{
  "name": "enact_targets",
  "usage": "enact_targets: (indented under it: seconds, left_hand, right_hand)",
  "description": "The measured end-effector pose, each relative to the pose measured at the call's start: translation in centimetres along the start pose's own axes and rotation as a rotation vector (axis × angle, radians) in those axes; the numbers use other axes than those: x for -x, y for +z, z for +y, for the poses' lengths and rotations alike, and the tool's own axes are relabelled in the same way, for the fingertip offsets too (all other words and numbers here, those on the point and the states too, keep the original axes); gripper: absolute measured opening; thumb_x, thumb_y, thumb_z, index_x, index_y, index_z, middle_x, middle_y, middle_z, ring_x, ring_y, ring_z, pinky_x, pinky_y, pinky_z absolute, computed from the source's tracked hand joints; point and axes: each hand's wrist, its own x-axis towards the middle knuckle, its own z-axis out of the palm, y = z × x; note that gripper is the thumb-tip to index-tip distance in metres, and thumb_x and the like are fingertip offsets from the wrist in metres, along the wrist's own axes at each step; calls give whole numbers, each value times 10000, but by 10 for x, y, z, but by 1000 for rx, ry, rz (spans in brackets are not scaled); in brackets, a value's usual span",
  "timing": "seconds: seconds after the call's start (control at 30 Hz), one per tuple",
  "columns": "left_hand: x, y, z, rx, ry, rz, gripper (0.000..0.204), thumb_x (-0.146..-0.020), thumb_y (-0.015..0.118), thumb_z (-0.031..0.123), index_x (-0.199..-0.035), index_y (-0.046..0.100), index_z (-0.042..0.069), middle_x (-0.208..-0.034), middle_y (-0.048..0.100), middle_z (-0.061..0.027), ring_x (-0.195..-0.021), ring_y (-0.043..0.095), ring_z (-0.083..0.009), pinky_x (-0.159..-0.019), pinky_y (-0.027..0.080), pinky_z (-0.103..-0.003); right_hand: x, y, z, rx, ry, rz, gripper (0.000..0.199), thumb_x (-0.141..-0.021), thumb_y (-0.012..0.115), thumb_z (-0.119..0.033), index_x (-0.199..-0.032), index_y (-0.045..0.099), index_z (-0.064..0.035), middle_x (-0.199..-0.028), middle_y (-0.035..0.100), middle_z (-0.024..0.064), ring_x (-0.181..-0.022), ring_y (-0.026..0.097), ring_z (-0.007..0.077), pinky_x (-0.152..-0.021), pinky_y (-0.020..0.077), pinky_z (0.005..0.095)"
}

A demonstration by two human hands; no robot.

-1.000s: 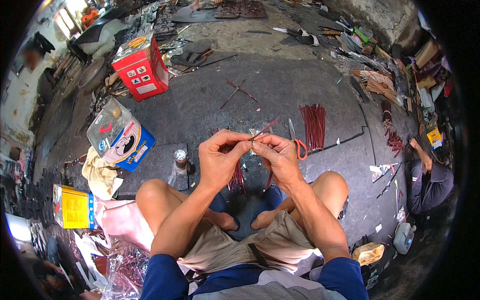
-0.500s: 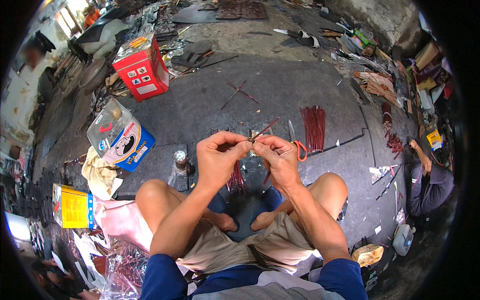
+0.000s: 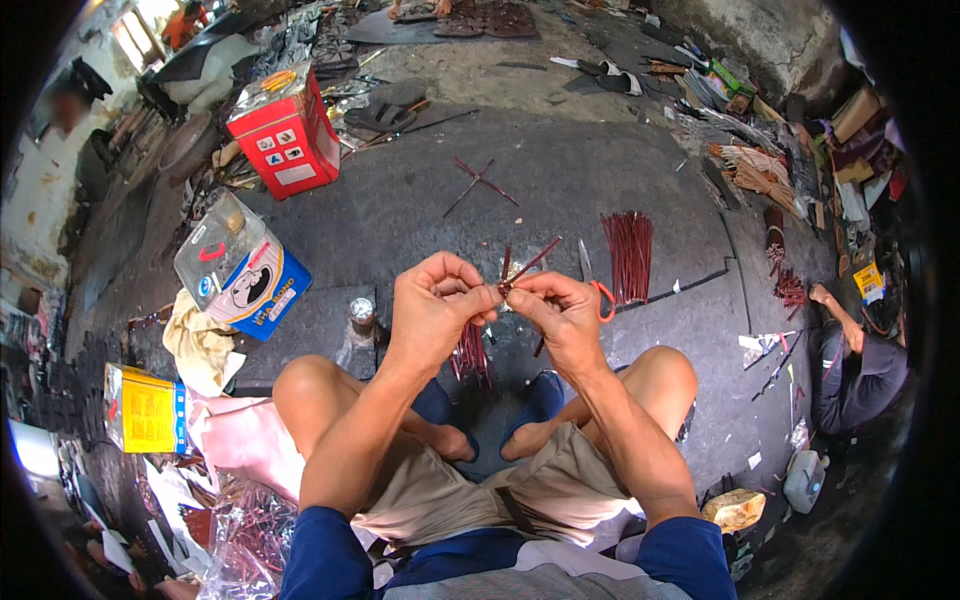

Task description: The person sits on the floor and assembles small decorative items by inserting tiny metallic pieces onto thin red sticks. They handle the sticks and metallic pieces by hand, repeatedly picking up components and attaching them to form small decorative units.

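My left hand (image 3: 440,300) and my right hand (image 3: 560,310) meet in front of my knees, pinching dark red strips (image 3: 536,257) where they cross. One end slants up to the right, another points straight up, and a piece hangs below my right hand. The fingers cover most of the crossing. Under my left hand lies a bundle of dark red strips (image 3: 472,358). Red-handled scissors (image 3: 604,300) rest just right of my right hand, beside a neat bundle of strips (image 3: 629,258). Farther off, two or more strips form a crossed piece (image 3: 480,179) on the dark floor mat (image 3: 400,210).
To the left stand a red box (image 3: 285,140), a blue-and-white tub (image 3: 250,270), a yellow tin (image 3: 145,408) and a silver-topped jar (image 3: 361,312). A co-worker's arm (image 3: 838,312) is at the right. Another person's hands (image 3: 420,10) show at the far edge. Scraps line the right side.
A strip end now stands upright between my hands. My left fingers have lifted and spread a little. Another person's hands have appeared at the far edge.
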Motion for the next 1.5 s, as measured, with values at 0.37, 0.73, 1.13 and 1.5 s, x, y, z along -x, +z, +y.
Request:
enact_targets:
  seconds: [0.37,0.73,1.13,1.5]
  left_hand:
    - [3,-1,1,-74,10,-49,197,-843,729,46,-1033,705,3,-854,709,-69,-734,661,-106,-648,525,-211]
    - [7,-4,-2,-157,65,-119,139,-836,712,4,-974,733,1,-825,707,-58,-698,621,-83,-615,496,-217]
    - [7,0,-6,-180,79,-182,130,-815,694,-19,-940,732,-18,-814,709,-68,-692,621,-88,-611,493,-217]
    - [4,3,-10,-160,64,-232,146,-816,706,-17,-961,717,-26,-863,718,-93,-745,636,-109,-661,514,-238]
  right_hand:
    - [-2,-6,0,-4,-17,-120,134,-863,701,-8,-995,682,7,-873,697,53,-812,635,81,-713,495,211]
    - [-10,-2,-9,-295,465,-88,296,-967,601,-310,-900,630,-24,-707,569,14,-485,429,54,-402,292,197]
    - [-13,1,-1,-123,357,5,158,-912,684,-217,-837,651,-82,-679,612,-18,-513,529,44,-447,409,182]
    - [-14,0,2,-85,298,62,156,-922,668,-185,-819,642,-71,-679,608,-5,-525,539,57,-442,413,193]
